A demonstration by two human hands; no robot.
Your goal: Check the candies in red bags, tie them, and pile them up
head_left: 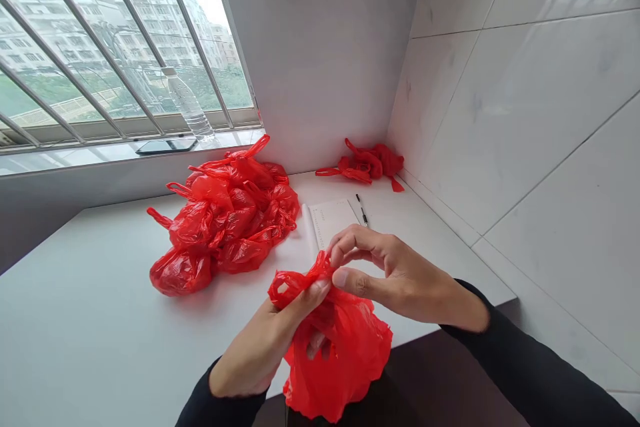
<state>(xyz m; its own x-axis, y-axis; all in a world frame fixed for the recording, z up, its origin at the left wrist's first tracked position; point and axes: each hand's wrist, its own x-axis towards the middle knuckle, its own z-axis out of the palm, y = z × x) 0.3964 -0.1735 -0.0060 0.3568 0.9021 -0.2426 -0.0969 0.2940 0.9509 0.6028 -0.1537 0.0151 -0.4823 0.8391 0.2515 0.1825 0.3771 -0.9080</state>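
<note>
A red plastic bag (345, 353) hangs at the table's front edge, its handles bunched at the top. My left hand (280, 333) is closed round the bag just below the bunched handles, with its thumb in front and some fingers showing through the thin plastic. On the right, my right hand (385, 273) has its thumb and fingers curled at the gathered top of the bag, pinching the red plastic near my left thumb. What the hanging bag holds cannot be made out.
A large pile of knotted red bags (230, 213) lies on the white table (100, 320). Behind are more red bags (370, 163), an open notebook (335, 220) and a pen (363, 210). A bottle (187, 107) and a dark flat device (165, 145) rest on the windowsill.
</note>
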